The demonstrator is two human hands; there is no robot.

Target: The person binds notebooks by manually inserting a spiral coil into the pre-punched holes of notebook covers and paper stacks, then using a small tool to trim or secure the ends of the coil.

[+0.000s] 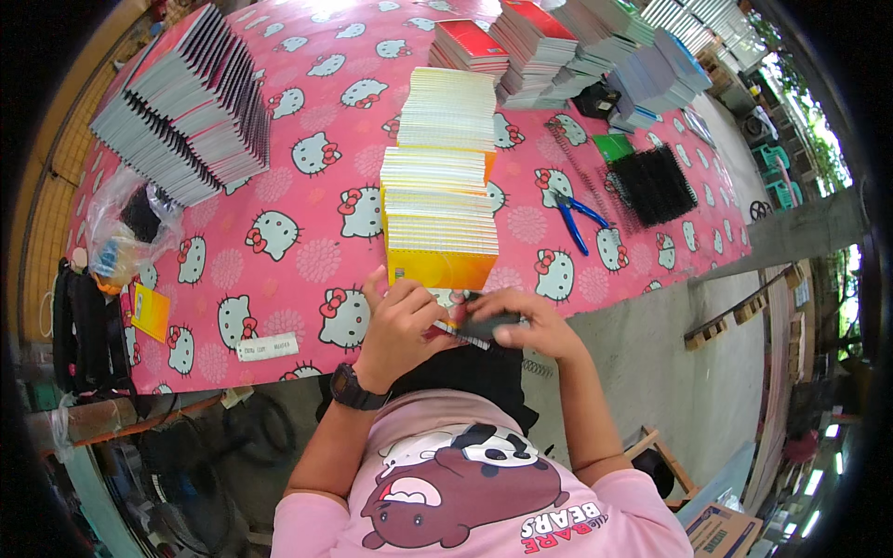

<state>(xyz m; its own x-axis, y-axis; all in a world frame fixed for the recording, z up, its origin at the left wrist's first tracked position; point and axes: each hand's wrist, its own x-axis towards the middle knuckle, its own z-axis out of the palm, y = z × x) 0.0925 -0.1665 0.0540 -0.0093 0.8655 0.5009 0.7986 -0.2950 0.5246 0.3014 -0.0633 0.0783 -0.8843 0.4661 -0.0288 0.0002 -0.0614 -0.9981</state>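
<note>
At the table's near edge, my left hand [406, 321] is closed on a notebook [448, 327], of which only a small part shows between my hands. A dark, striped strip, perhaps a spiral coil [476, 342], runs along its near edge. My right hand [530, 324] is bent around the notebook's right end, thumb and fingers curled about a dark, blurred thing that I cannot make out. Just beyond my hands, a long row of yellow-covered notebooks [442, 268] leans across the table, page edges upward. Blue-handled pliers [579, 221] lie to the right of this row.
Black spiral coils [651, 186] lie in a bundle at the right. Spiral-bound notebooks [191, 112] stand in tall piles at the far left. More stacks, including red-covered notebooks [472, 46], stand at the back. A plastic bag [130, 228] and a yellow booklet [151, 313] sit near the left edge.
</note>
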